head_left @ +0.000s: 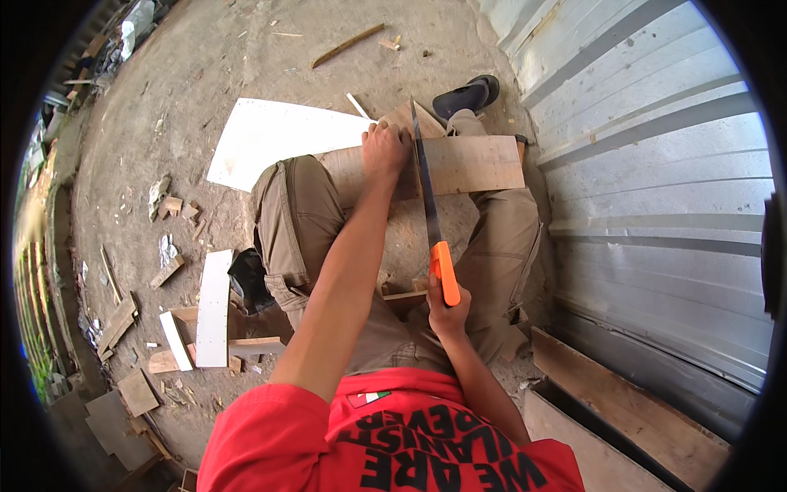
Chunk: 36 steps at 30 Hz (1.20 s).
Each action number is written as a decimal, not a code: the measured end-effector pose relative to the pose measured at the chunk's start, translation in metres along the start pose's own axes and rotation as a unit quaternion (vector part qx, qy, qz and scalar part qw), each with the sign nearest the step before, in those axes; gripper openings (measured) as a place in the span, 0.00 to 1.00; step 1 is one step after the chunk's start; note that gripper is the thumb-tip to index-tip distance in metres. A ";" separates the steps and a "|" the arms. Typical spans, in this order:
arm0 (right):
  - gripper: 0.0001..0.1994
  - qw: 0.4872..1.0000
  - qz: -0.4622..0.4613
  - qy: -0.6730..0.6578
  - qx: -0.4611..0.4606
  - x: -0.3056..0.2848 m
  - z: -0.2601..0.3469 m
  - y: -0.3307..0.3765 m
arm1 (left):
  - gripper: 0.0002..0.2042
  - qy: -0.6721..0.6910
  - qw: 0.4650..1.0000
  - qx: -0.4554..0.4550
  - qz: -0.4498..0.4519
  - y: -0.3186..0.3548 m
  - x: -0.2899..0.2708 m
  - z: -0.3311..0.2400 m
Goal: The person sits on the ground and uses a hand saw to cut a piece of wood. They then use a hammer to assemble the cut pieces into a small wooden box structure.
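Observation:
A handsaw with an orange handle (443, 275) is gripped in my right hand (450, 310), low between my thighs. Its dark blade (427, 184) points away from me and crosses a wooden board (478, 163) that lies across my legs. My left hand (386, 150) presses on the board just left of the blade, fingers curled over the far edge. Whether the teeth sit in a cut cannot be made out. Beyond the left hand, a large white panel (279, 135) lies on the ground, and a brown wood piece (398, 116) shows behind the board.
A corrugated metal wall (656, 156) runs along the right, with long planks (623, 402) at its foot. White strips (215, 307) and wood offcuts (123, 324) litter the concrete floor at left. A stick (348, 45) lies far ahead.

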State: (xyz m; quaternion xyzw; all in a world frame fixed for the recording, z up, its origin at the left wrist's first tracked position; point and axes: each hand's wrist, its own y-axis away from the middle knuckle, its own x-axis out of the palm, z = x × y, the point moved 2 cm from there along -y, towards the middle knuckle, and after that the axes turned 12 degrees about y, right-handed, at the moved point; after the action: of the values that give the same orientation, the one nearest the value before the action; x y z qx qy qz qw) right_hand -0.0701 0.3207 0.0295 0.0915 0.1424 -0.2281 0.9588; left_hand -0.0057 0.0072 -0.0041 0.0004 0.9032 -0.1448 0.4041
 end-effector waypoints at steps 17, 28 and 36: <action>0.13 1.000 -0.004 -0.001 -0.026 0.005 0.008 -0.022 | 0.15 0.049 0.998 -0.023 -0.040 -0.001 -0.002 0.004; 0.13 1.000 -0.003 0.014 -0.004 -0.005 0.005 -0.006 | 0.16 0.034 0.998 -0.049 0.010 -0.004 -0.001 0.005; 0.14 0.999 -0.011 0.002 -0.036 0.014 0.022 -0.062 | 0.15 0.035 0.998 -0.006 -0.050 -0.006 -0.001 0.005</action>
State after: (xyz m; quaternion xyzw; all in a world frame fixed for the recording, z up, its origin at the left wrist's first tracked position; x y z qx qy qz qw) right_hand -0.0817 0.2549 0.0391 0.0562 0.1536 -0.2332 0.9586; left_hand -0.0018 -0.0002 -0.0051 -0.0417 0.9165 -0.1594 0.3645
